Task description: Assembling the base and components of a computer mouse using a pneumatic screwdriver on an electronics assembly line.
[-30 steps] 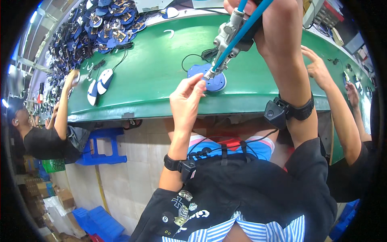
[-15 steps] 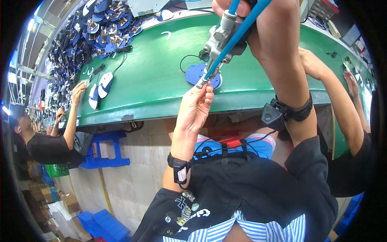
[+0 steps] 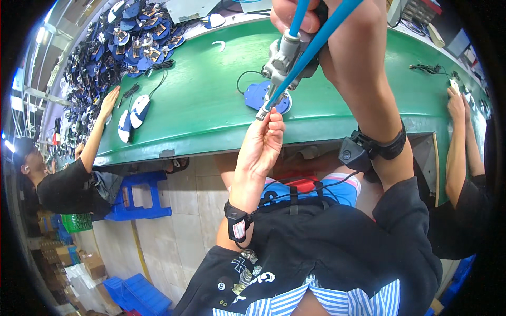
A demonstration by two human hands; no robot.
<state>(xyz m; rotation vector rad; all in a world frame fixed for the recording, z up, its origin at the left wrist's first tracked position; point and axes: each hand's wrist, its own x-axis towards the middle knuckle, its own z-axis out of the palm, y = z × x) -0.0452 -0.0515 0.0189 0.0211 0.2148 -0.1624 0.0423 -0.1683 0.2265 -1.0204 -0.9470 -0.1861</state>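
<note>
Over the big green counter [image 3: 211,100], the right hand [image 3: 310,22] holds a gray tool [image 3: 284,59]. The fingers of the left hand [image 3: 262,141] pinch at its tip; I can't tell on what. A flat blue piece [image 3: 254,97] lies on the counter, partly behind the tool.

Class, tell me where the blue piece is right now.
In the head view, the blue piece lies on the green table, above the picture's centre, partly hidden behind the tool and just beyond the left hand.
</note>
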